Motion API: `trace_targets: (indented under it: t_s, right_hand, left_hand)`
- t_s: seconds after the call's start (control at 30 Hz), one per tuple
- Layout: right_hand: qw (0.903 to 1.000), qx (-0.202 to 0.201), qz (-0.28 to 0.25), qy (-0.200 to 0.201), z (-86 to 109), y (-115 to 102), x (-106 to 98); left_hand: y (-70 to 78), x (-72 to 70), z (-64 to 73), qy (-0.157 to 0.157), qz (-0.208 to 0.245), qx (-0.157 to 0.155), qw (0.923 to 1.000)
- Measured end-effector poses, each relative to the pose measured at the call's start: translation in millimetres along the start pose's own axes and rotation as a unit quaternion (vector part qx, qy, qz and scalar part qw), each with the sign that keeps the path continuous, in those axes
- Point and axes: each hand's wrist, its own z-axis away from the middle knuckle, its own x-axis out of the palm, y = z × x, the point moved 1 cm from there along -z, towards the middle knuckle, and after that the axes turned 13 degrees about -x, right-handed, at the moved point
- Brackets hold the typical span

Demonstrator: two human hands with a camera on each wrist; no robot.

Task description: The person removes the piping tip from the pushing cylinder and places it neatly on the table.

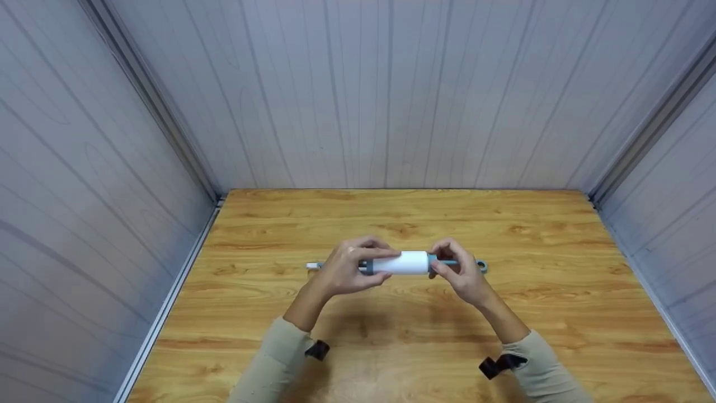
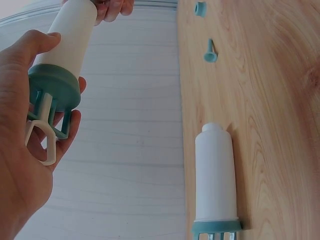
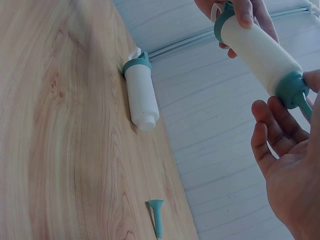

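Raised off the table is an icing syringe (image 1: pixel 407 262) with a white barrel, held level between both hands. My left hand (image 1: pixel 348 266) grips the barrel near its teal handle end (image 2: pixel 57 85), where a white plunger loop (image 2: pixel 49 145) sticks out toward the palm. At the opposite end, my right hand (image 1: pixel 461 273) pinches the teal nozzle cap (image 3: pixel 290 89) between thumb and fingers. The cap sits against the barrel's front; whether it is fully seated cannot be seen. Its slim nozzle points into the right palm.
A second white syringe (image 2: pixel 215 175) with a teal end lies on the wooden table (image 1: pixel 251 336); the head view mostly hides it behind the hands. A loose teal nozzle (image 3: pixel 157 217) and a teal ring (image 2: pixel 200 9) lie farther right. Pale walls (image 1: pixel 358 101) enclose the back and sides.
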Motion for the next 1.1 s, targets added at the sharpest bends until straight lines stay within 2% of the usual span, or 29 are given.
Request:
trace_targets:
  t_s: [0.83,1.1]
  right_hand:
    - [0.9995,0.02,0.021,0.007,-1.8,-1.9,1.3]
    - [0.9997,0.02,0.011,0.007,-0.3,-1.2,1.2]
  left_hand:
    - [2.5,-1.5,0.4,0.0,0.008,-0.01,0.9999]
    - [1.3,-1.2,-0.2,0.007,0.008,0.004,0.9999]
